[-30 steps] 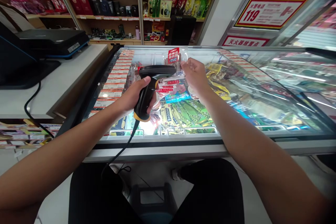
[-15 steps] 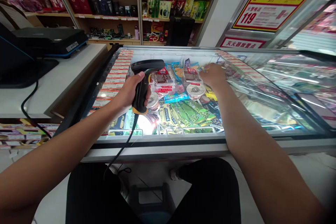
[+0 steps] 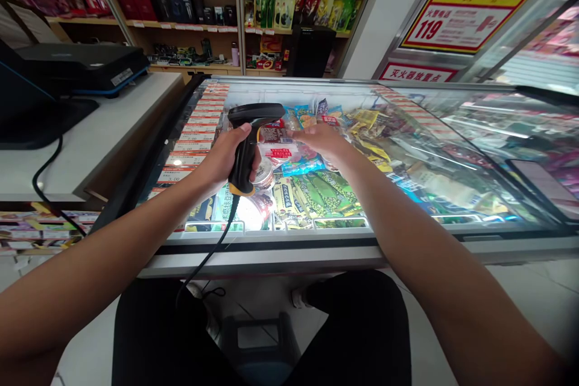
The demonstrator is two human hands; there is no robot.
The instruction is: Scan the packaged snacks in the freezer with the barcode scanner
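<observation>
My left hand (image 3: 230,151) is wrapped round the grip of a black and yellow barcode scanner (image 3: 256,113), which it holds over the open chest freezer (image 3: 271,258). Its cord hangs past the freezer's front edge. My right hand (image 3: 319,137) reaches in with fingers stretched leftward, their tips at the right edge of a clear pack with red and white labels (image 3: 279,152). Whether they grip it is not clear. A round tub (image 3: 263,175) sits under the scanner, and green ice-pop wrappers (image 3: 323,193) lie nearer me. My right hand partly covers another red-labelled pack (image 3: 332,120).
A sliding glass lid (image 3: 434,151) covers the freezer's right part, where a phone (image 3: 543,184) lies. On the left is a counter (image 3: 131,114) with a black device (image 3: 85,66). Shelves (image 3: 181,27) stand behind. A stool (image 3: 260,344) is below, between my legs.
My right hand has moved left from the yellow wrappers to the clear pack, uncovering the wrappers. My left hand keeps the barcode scanner in nearly the same place.
</observation>
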